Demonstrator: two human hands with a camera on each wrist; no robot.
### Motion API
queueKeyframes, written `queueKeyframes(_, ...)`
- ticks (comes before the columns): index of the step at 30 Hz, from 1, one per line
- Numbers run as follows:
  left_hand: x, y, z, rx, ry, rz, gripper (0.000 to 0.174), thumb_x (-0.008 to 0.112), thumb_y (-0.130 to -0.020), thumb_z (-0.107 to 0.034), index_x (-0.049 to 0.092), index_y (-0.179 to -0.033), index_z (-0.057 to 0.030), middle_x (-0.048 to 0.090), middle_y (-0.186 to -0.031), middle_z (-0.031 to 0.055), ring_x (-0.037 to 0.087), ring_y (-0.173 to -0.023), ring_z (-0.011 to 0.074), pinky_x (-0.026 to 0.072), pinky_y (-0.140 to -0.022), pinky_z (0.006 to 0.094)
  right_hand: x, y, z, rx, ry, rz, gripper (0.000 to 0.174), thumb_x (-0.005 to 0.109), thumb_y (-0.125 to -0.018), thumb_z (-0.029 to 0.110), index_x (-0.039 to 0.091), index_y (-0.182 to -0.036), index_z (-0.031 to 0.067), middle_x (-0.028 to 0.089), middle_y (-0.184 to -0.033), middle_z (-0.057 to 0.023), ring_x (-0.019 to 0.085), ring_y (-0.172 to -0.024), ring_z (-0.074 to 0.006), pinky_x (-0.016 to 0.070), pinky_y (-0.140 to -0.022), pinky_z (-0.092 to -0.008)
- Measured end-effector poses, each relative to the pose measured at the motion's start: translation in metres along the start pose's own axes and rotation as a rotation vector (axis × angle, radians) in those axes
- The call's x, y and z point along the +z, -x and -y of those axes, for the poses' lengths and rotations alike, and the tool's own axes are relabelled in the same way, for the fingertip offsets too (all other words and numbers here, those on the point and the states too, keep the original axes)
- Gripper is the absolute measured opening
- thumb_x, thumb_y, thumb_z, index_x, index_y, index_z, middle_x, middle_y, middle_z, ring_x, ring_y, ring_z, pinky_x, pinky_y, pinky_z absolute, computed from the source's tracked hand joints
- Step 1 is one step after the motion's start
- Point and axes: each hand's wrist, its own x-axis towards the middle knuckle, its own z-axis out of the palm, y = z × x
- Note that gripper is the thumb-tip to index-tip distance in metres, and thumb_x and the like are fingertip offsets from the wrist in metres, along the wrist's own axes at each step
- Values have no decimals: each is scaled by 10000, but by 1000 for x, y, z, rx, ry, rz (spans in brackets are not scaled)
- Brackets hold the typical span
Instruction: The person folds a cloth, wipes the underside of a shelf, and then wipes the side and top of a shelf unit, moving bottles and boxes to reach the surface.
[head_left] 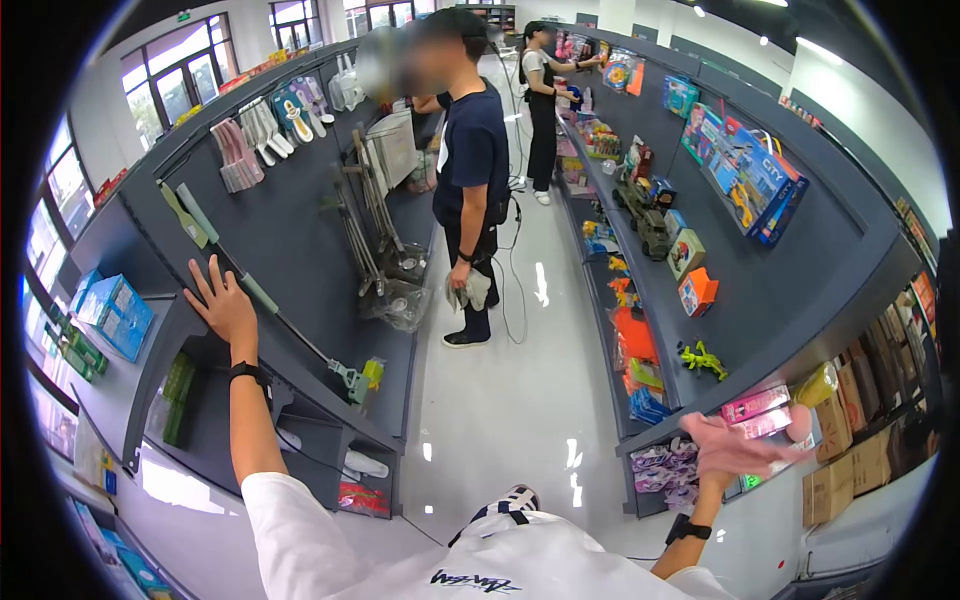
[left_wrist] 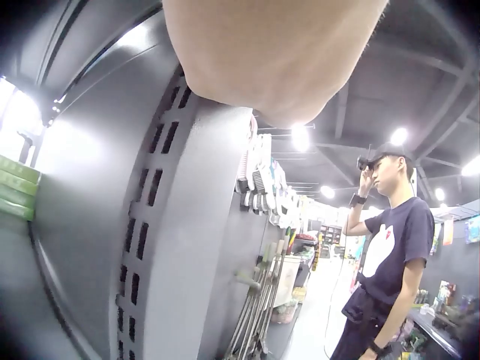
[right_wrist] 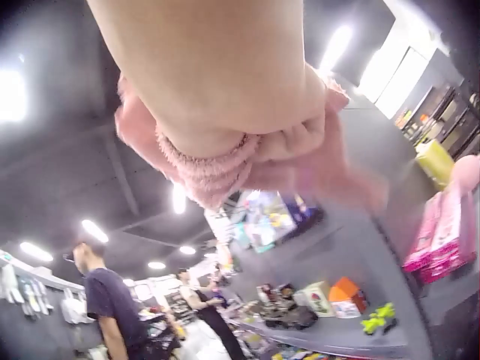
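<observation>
the left hand lies flat on the grey shelf wall, fingers spread wide, holding nothing. a long stick tool hangs just to its right. a person in a dark shirt stands far past both hands. the right hand has its fingers curled round a fluffy pink cloth, just below some pink boxes.

text: "CITY" | on: blue toy box | shirt print: script, unreadable
</observation>
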Motion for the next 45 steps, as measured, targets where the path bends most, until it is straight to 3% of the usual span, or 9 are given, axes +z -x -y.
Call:
queueKeyframes(5,11,2,1,-3,31,-58,78,704,-910,-130,724,-980,-160,496,-1604,-93,227,-1641,261,230,-1299,573,117,69,5,-504,361,428,273,667,-972,309,650,-829,77,599,-642,-100,591,-564,-295,496,-547,-414)
queueKeyframes(10,1,-3,-2,3,49,-78,37,706,-909,-113,705,-929,-144,506,-1601,-94,252,-1633,274,253,-1287,587,43,149,-110,6,1146,1154,280,770,-875,297,697,-828,31,700,-756,-242,711,-735,-463,566,-664,-527)
queueKeyframes(20,10,-1,-1,0,36,-156,49,713,-903,-113,678,-873,-128,519,-1600,-89,289,-1622,276,280,-1277,591,-47,101,-162,29,1499,1305,154,774,-801,155,672,-860,56,718,-798,-218,695,-730,-451,563,-712,-533)
queueKeyframes(24,6,-1,-2,-4,13,-107,31,711,-916,-132,695,-890,-136,522,-1594,-92,291,-1621,269,284,-1274,588,43,92,-134,519,855,1693,213,703,-926,90,734,-1136,66,752,-988,-78,684,-702,-182,560,-648,-357)
queueKeyframes(26,4,-2,-2,-7,1,-71,27,720,-917,-123,713,-936,-142,499,-1610,-105,267,-1629,273,279,-1273,584,125,72,-61,813,674,1702,238,676,-982,94,735,-1207,45,769,-1126,-101,769,-962,-248,613,-739,-356)
queueKeyframes(33,-60,13,-31,-19,319,58,551,628,-844,-45,637,-1391,-114,357,-1719,79,262,-1613,368,241,-1263,645,143,28,-103,1095,-548,726,262,523,-1087,248,587,-1259,61,380,-798,15,384,-683,-112,350,-602,-279)
queueKeyframes(38,-140,162,-97,53,742,217,651,588,-837,45,573,-1479,-59,406,-1671,211,428,-1511,406,266,-1259,615,170,6,-111,1297,-580,645,253,423,-1128,264,585,-1129,70,307,-703,42,342,-549,-84,319,-527,-236)
queueKeyframes(42,-189,342,-126,169,872,767,719,644,-775,24,541,-1484,-30,404,-1661,220,418,-1497,428,265,-1260,625,196,2,-114,1534,-1871,740,288,466,-1107,264,680,-1116,70,489,-705,29,506,-583,-119,434,-549,-270)
queueKeyframes(45,-226,449,-134,222,888,925,629,693,-768,-38,630,-1394,-49,433,-1656,177,449,-1467,404,295,-1254,598,199,11,-124,1133,-1245,760,259,506,-1064,218,712,-1098,66,568,-749,-25,573,-632,-189,478,-591,-319)
